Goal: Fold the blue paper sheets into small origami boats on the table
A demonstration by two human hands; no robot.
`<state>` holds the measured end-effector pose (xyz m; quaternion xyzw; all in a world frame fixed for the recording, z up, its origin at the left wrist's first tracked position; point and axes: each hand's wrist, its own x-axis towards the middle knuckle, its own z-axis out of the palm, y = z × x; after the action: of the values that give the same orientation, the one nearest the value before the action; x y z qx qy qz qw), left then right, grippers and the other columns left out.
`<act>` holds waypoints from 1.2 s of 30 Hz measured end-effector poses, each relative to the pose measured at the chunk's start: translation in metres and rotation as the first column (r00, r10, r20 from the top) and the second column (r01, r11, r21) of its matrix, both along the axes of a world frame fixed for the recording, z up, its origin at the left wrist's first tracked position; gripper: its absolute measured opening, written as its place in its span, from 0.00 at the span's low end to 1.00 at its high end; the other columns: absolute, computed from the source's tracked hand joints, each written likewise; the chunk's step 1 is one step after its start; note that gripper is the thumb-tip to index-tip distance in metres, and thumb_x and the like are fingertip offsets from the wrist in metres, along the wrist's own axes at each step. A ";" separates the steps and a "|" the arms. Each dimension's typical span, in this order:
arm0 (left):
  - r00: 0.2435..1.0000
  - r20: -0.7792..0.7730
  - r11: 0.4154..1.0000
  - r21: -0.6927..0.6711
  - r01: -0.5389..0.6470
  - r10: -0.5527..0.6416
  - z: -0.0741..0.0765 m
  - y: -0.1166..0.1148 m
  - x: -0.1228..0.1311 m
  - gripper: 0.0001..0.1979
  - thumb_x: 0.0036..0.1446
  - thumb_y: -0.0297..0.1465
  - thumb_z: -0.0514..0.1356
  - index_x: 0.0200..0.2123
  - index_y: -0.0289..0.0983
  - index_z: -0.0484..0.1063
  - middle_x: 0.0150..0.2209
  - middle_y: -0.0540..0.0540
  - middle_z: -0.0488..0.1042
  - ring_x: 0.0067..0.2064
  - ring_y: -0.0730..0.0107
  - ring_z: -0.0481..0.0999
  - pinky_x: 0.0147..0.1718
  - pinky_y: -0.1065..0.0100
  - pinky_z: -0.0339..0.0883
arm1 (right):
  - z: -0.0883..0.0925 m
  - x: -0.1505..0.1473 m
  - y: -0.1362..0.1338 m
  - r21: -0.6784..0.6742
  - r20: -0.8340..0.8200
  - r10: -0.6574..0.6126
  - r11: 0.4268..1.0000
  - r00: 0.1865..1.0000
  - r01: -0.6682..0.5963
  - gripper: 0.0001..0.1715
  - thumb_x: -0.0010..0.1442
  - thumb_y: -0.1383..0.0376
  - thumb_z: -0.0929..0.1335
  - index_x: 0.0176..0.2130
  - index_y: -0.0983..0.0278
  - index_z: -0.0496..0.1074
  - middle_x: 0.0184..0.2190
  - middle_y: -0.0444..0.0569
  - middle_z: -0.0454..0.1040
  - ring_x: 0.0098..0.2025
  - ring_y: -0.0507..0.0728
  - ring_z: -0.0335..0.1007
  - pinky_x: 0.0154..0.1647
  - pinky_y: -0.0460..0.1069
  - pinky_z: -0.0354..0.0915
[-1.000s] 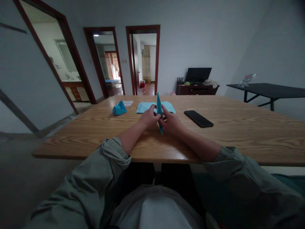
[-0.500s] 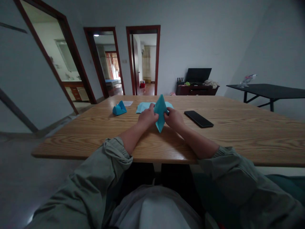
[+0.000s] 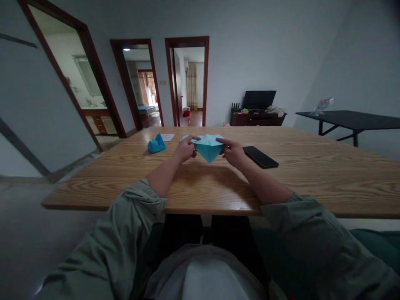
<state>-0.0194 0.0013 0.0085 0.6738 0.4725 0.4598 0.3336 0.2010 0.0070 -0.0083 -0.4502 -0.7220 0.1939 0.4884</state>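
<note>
Blue origami paper [image 3: 208,147], hands [image 3: 206,150] gripping both corners

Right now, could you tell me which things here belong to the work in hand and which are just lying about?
Belonging: left hand, right hand, folded blue paper, probably the blue paper figure.
Lying about: black smartphone, white paper slip.

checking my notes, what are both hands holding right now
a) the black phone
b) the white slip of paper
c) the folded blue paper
c, the folded blue paper is pinched by its side corners between the left hand and the right hand, while the black phone lies untouched on the table beyond the right hand.
</note>
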 end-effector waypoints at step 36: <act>0.955 0.104 0.957 -0.055 0.283 -0.277 -0.010 -0.004 -0.006 0.37 0.41 0.36 0.70 0.55 0.37 0.62 0.39 0.44 0.74 0.34 0.66 0.75 0.23 0.72 0.70 | 0.000 -0.006 -0.020 -0.419 -0.397 0.272 0.796 0.877 -0.437 0.21 0.49 0.66 0.75 0.43 0.65 0.70 0.34 0.48 0.75 0.30 0.50 0.70 0.28 0.44 0.70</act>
<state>-0.0250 -0.0024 -0.0015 0.6993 0.3715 0.4227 0.4407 0.1949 -0.0127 -0.0081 -0.3780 -0.6313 0.5316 0.4195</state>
